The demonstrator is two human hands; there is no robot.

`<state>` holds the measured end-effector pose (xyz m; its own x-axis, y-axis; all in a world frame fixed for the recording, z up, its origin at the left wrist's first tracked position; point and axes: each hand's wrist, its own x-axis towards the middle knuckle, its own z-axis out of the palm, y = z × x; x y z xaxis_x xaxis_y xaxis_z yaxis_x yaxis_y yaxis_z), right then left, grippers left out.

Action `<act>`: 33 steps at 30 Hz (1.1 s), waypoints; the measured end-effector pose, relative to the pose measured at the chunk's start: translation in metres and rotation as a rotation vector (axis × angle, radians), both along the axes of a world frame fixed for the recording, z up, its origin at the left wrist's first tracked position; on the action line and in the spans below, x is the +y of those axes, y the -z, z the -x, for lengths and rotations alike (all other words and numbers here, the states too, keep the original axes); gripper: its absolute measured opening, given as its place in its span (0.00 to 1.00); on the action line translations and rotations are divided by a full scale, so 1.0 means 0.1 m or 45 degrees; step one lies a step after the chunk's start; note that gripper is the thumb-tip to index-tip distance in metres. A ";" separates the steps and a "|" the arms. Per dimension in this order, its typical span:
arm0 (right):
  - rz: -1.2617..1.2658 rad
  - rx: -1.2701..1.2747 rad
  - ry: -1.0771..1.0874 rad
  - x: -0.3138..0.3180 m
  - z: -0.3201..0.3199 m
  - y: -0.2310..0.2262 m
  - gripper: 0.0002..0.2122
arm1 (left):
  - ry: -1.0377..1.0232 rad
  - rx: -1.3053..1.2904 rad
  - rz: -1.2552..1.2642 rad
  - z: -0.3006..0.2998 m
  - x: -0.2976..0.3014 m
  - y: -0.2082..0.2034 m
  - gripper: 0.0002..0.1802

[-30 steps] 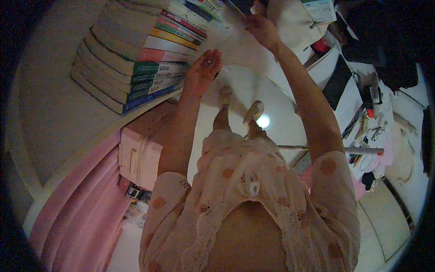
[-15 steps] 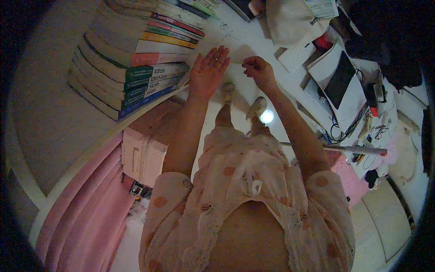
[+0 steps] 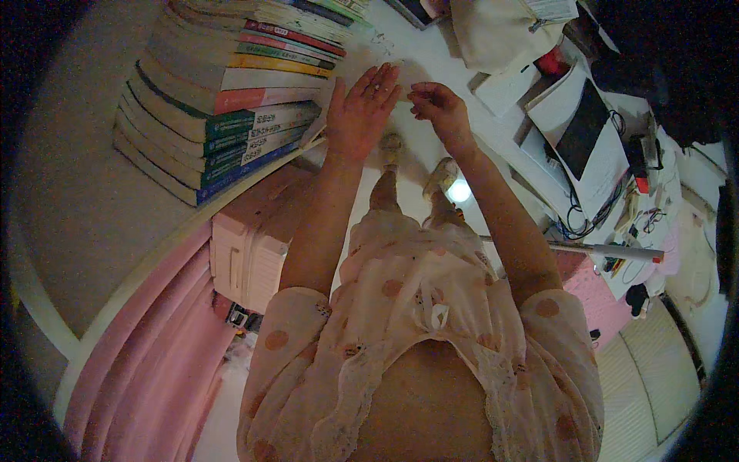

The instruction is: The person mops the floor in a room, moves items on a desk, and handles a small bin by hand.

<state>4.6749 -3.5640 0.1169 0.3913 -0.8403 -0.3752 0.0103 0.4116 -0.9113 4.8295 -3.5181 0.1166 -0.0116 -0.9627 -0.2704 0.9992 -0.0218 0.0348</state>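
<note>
My left hand [image 3: 360, 112] is held out flat, palm up and fingers stretched. A tiny shiny speck [image 3: 376, 88] shows on its fingers, too small to name. Just right of those fingertips is my right hand [image 3: 440, 112], its thumb and fingers drawn together in a pinch. Whatever it pinches, if anything, is too small to make out. A narrow gap separates the two hands. Both are in the air above my feet, between a stack of books [image 3: 254, 127] on the left and a cluttered white desk [image 3: 531, 181] on the right.
The books stand on a shelf edge [image 3: 181, 223] at left, above a pink curtain [image 3: 146, 354] and a pale pink box [image 3: 246, 250]. On the right lie papers [image 3: 608, 173], black cables [image 3: 589, 227], a grey rod [image 3: 616, 252] and a cream bag [image 3: 493, 38].
My left hand has risen a little and moved right, closer to my right hand. The right hand keeps its pinch and has shifted slightly upward. The view has moved slightly.
</note>
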 end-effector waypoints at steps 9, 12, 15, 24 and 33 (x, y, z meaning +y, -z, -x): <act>0.160 0.157 -0.062 0.03 -0.20 0.01 0.11 | 0.039 -0.096 -0.157 0.09 -0.02 -0.07 0.29; 0.143 0.211 -0.117 0.05 -0.24 -0.04 0.11 | 0.028 -0.297 -0.073 0.11 -0.01 0.00 0.27; 0.102 0.240 -0.116 0.06 -0.26 0.03 0.09 | 0.013 -0.402 -0.075 0.12 0.01 0.00 0.24; 0.203 0.255 -0.088 0.01 -0.24 0.19 0.07 | 0.063 -0.497 -0.096 0.08 0.04 0.21 0.20; 0.702 0.495 -0.191 -0.30 -0.19 -0.09 0.07 | 0.187 -0.960 -0.400 0.07 0.06 0.13 0.15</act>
